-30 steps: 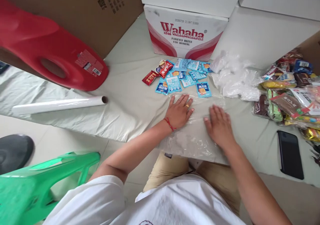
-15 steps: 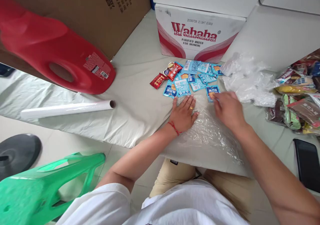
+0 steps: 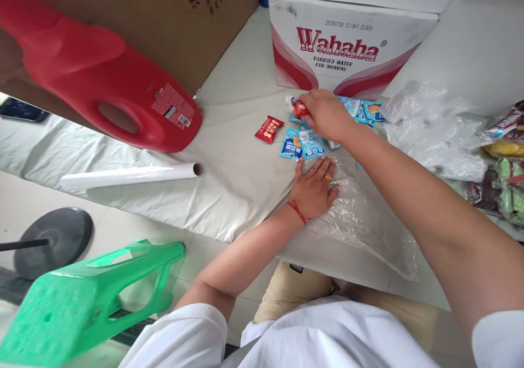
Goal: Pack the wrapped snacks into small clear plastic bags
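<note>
My left hand (image 3: 314,189) lies flat with spread fingers on a clear plastic bag (image 3: 360,220), its fingertips just below the blue snack packets (image 3: 313,143). Above the packets my right hand (image 3: 325,114) pinches a larger red packet (image 3: 298,107) between thumb and fingers. A small red packet (image 3: 269,129) rests alone on the cloth, left of the blue ones. My right hand and forearm hide part of the packet group.
A Wahaha carton (image 3: 339,51) stands behind the packets. Crumpled clear bags (image 3: 434,133) and assorted snacks (image 3: 510,182) lie at right. At left are a red jug (image 3: 106,84), a white roll (image 3: 131,176) and, lower, a green stool (image 3: 69,302).
My right hand has moved up and left from the blue packet near the bag and taken hold of the larger red packet. My left hand stays flat on the bag. The view has shifted slightly.
</note>
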`<state>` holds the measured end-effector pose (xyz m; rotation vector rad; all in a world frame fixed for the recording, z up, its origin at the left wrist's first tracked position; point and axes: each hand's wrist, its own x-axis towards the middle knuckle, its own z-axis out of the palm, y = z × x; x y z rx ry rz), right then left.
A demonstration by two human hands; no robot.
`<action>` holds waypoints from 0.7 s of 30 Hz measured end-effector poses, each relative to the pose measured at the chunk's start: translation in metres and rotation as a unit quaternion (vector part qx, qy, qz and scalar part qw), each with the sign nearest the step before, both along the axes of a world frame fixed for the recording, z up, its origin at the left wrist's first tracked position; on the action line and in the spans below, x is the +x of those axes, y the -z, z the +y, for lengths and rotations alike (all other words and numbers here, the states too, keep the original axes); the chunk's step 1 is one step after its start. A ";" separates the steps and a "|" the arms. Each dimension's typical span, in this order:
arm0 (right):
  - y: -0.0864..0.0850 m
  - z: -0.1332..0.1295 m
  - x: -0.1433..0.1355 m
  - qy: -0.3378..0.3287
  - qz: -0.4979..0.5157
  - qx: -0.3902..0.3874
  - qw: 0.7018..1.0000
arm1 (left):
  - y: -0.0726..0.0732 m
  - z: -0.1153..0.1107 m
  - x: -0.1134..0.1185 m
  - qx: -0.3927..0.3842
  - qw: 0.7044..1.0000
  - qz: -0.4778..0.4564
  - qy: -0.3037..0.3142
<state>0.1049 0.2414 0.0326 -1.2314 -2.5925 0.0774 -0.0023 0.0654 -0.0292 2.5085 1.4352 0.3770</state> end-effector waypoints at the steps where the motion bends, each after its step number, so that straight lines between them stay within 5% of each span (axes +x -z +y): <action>1: -0.008 -0.017 0.014 0.020 0.047 -0.005 0.999 | 0.000 0.000 0.000 -0.001 1.000 -0.002 -0.001; 4: -0.023 -0.077 0.068 0.092 0.181 -0.064 0.977 | 0.000 0.000 0.001 -0.002 1.000 -0.010 -0.005; 7: -0.013 -0.129 0.124 0.130 0.316 -0.240 0.909 | 0.000 0.001 0.002 -0.008 1.000 -0.019 -0.008; 9: 0.000 -0.151 0.148 0.136 0.327 -0.327 0.876 | -0.002 0.003 0.002 -0.014 1.000 -0.023 -0.006; 12: 0.016 -0.168 0.150 0.101 0.269 -0.371 0.883 | -0.004 0.004 0.001 -0.024 1.000 -0.017 -0.001; 15: 0.017 -0.170 0.131 0.033 0.172 -0.323 0.930 | -0.005 0.005 0.000 -0.024 1.000 -0.009 -0.003; 18: 0.009 -0.172 0.119 0.095 0.097 -0.127 0.983 | -0.004 0.006 0.000 -0.023 1.000 -0.004 -0.007; 21: 0.005 -0.186 0.115 0.129 0.062 -0.013 0.990 | -0.003 0.006 0.000 -0.023 1.000 -0.003 -0.006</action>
